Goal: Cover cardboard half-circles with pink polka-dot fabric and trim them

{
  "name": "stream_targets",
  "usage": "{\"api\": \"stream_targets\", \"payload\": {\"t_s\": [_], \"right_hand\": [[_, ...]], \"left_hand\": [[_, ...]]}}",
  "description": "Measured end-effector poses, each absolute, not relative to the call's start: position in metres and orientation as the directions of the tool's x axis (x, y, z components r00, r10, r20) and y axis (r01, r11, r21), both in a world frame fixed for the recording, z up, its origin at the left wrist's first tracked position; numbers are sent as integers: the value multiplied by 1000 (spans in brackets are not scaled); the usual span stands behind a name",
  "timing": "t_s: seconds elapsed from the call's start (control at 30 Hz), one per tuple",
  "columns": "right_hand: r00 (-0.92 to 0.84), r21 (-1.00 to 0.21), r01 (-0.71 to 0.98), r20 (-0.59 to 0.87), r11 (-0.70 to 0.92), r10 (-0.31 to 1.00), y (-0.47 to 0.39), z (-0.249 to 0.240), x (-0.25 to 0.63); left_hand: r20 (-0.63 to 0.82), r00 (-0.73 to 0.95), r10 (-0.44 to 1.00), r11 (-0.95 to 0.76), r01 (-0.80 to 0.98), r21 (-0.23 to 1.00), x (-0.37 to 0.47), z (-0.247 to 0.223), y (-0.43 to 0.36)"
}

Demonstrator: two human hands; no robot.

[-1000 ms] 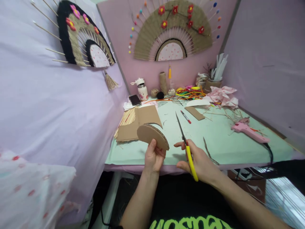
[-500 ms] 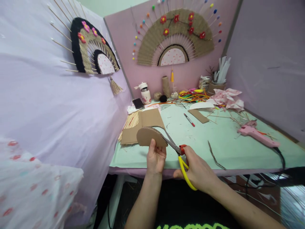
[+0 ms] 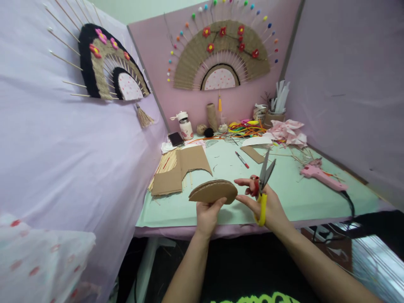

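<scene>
A half-round piece of brown cardboard [image 3: 212, 193], showing layers along its curved edge, is pinched in my left hand [image 3: 206, 219], thumb in front. My right hand [image 3: 274, 208] has the scissors [image 3: 263, 179] hooked on it, with a red and a yellow handle. Their blades point up, slightly apart and away from the cardboard. The index finger and thumb of that hand reach to the half-round's right end and seem to touch it. Behind lies a folded cardboard sheet [image 3: 194, 160] with a curved cut-out, partly over a bundle of thin sticks [image 3: 166, 162].
A pink glue gun [image 3: 325, 177] with a black cord lies at the right. Further back are a marker [image 3: 242, 160], a cardboard strip [image 3: 252, 154], a white bottle [image 3: 185, 127], a phone [image 3: 176, 139] and crumpled pink paper [image 3: 288, 131]. Decorated fans [image 3: 222, 54] hang on the walls.
The scissors have come away from the cardboard and swung upright in my right hand. My left hand has turned the half-round and moved it slightly right. The view has shifted a little.
</scene>
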State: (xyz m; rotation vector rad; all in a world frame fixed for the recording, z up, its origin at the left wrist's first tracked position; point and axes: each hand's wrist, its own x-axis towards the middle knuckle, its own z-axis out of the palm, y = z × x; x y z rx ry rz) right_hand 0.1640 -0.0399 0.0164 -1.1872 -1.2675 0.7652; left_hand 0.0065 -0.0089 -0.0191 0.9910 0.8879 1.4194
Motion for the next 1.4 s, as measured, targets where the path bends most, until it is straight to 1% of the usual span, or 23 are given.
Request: {"api": "stream_targets", "payload": {"t_s": [0.1,0.17,0.4,0.5,0.6,0.7,0.8,0.97,1.1,1.27,1.33,1.4], "right_hand": [[142,-935,167,336,312,931,-40,21,170],[136,-937,165,332,310,933,-40,21,172],[213,-961,104,274,258,938,-41,19,170],[254,-971,42,240,237,937,-40,15,169],[278,-968,-59,221,246,935,-37,7,170],[274,-967,-96,201,234,941,-35,-1,170],[236,-972,-121,171,204,957,-33,-7,169],[186,-961,-211,139,178,973,-33,-11,166],[186,-956,-233,136,178,973,-31,-12,165],[189,-944,-281,122,172,974,-29,-16,161],[200,-950,-266,111,163,973,-28,-16,161],[209,-963,-221,105,152,972,-29,-13,163]], "left_hand": [[91,121,989,-50,-307,951,8,-14,-15],[77,175,982,-23,-290,957,10,-9,-19],[5,226,974,53,-252,966,14,0,-21],[22,255,967,65,-328,942,11,3,-19],[85,183,979,15,-487,874,7,8,-19],[66,90,994,-4,-564,826,4,17,-22],[29,23,999,-12,-554,833,5,24,-25],[38,-42,998,-55,-529,847,7,25,-27],[59,-59,997,-80,-507,858,5,22,-27],[44,-72,996,-74,-501,862,6,21,-27],[22,-60,998,-50,-505,862,6,20,-25],[-8,-11,1000,2,-503,864,4,19,-22]]}}
